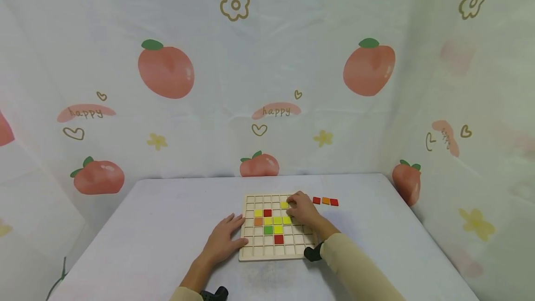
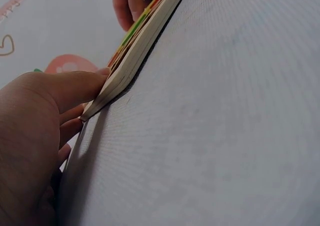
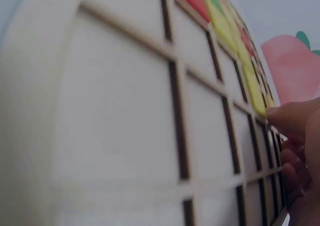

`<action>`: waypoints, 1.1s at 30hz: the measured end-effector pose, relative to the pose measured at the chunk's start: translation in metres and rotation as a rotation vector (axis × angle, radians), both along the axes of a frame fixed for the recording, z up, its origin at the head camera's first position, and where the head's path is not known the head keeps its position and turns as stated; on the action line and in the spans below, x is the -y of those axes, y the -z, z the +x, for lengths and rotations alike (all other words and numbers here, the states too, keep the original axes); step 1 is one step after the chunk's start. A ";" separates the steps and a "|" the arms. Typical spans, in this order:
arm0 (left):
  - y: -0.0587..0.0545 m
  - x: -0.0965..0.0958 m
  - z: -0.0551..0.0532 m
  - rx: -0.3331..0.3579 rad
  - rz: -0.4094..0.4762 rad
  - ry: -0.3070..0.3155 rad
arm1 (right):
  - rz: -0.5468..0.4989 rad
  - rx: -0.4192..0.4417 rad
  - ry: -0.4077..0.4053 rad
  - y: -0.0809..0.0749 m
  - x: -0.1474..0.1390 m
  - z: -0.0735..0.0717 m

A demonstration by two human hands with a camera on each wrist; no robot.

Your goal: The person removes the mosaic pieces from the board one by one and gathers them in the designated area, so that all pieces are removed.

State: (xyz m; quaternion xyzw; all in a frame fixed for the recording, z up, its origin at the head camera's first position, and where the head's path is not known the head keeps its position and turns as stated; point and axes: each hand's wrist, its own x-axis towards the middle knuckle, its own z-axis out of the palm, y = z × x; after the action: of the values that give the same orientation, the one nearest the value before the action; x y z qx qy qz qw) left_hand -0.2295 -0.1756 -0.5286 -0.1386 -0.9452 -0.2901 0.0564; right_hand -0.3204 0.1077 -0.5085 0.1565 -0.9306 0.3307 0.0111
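A wooden grid board [image 1: 257, 251] lies on the table with yellow, red, orange and green square tiles in several of its cells. My left hand [image 1: 222, 240] rests along the board's left edge. In the left wrist view, its thumb [image 2: 82, 86] lies on the rim, the fingers beside the corner. Over the far right part of the board, my right hand [image 1: 304, 209] has its fingertips at the edge of a yellow tile [image 1: 284, 205]. I cannot tell whether they pinch it. Nearer me are a green tile [image 1: 268, 230] and a red tile [image 1: 278, 239].
Beyond the board's right side, a red tile [image 1: 316, 200], an orange tile [image 1: 326, 201] and another red tile [image 1: 334, 202] lie in a row on the white table [image 1: 167, 226]. A printed curtain [image 1: 267, 59] hangs behind the table's far edge.
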 end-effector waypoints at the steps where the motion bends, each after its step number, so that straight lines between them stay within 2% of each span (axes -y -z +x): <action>1: 0.000 0.000 0.000 0.001 0.001 0.000 | -0.009 0.003 0.007 0.000 0.001 0.000; 7: -0.001 -0.001 0.000 -0.001 0.017 0.016 | -0.049 0.032 0.060 0.002 0.003 -0.002; 11: 0.000 0.000 0.000 0.008 0.010 0.003 | -0.067 0.037 0.072 0.003 0.005 -0.002; 23: 0.000 0.000 -0.001 0.001 0.018 -0.002 | -0.090 0.053 0.163 -0.005 0.012 0.004; 33: 0.002 0.001 -0.001 -0.003 0.014 -0.008 | -0.177 0.018 0.140 -0.007 0.015 0.007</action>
State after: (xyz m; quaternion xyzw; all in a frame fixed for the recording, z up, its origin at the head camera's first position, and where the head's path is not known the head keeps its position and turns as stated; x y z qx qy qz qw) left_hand -0.2306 -0.1766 -0.5303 -0.1345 -0.9438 -0.2961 0.0597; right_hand -0.3138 0.0931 -0.5016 0.0863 -0.9065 0.4113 0.0394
